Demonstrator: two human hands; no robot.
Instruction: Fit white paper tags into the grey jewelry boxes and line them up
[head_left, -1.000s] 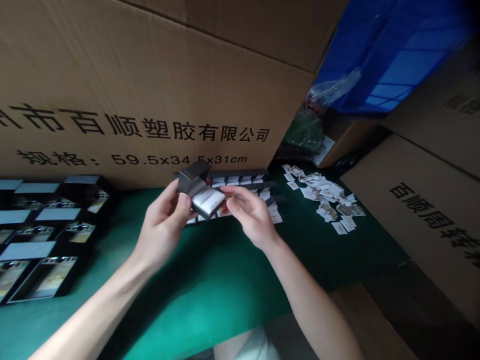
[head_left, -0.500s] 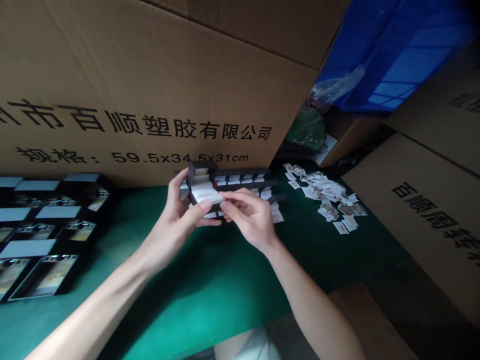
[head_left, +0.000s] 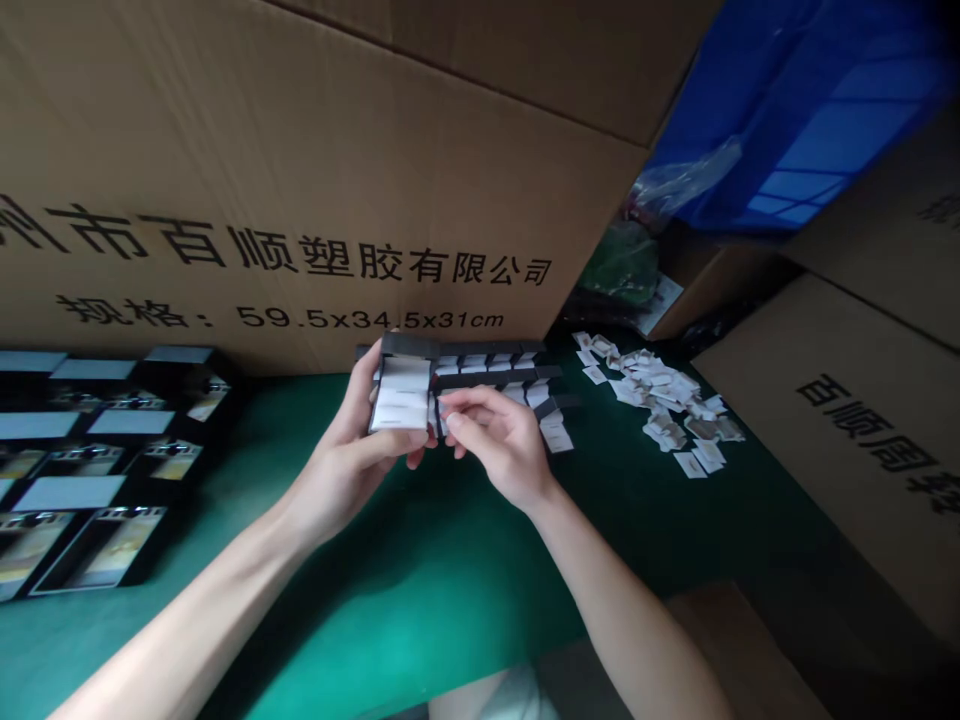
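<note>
Your open black box has turned squarer toward you.
Your left hand grips it above the green table; your right hand curls close beside it, though whether those fingers pinch anything I cannot tell.

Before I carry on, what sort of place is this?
Probably a packing workshop: big printed cartons around a green table, rows of black boxes on it, and a pile of small white pieces.

Has a box in the left hand, box rows behind the right hand. Has cards right of both hands, cases left, a carton behind.
</note>
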